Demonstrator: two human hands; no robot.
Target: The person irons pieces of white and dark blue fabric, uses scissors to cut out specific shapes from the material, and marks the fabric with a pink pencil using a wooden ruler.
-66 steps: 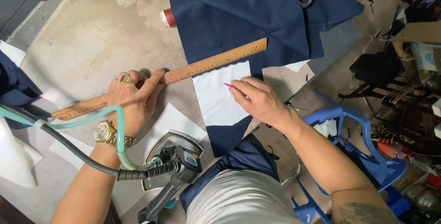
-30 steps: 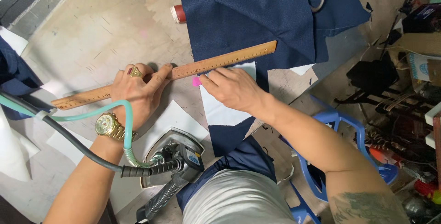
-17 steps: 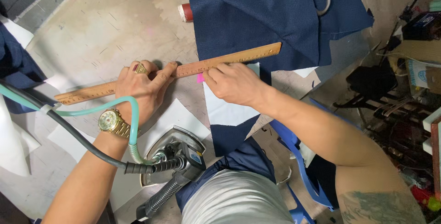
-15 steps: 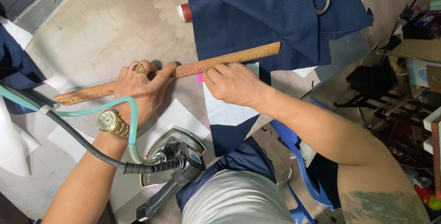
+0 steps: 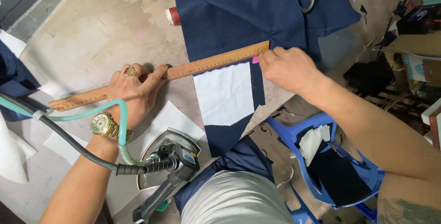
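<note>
A long wooden ruler (image 5: 161, 76) with fine printed marks lies flat on the counter (image 5: 92, 31), its long axis slanting from lower left up to the right, where its far end crosses the navy cloth (image 5: 239, 17) just above a white patch (image 5: 225, 93). The left hand (image 5: 133, 96) presses it down with spread, open fingers. The right hand (image 5: 287, 68) pinches a pink chalk (image 5: 255, 60) at the ruler's right end.

We are in a tailoring workshop: a worn, stained work table (image 5: 92, 26) carries navy blue cloth (image 5: 239, 17), a long wooden ruler (image 5: 193, 68), and a hose-fed steam iron (image 5: 172, 157).
</note>
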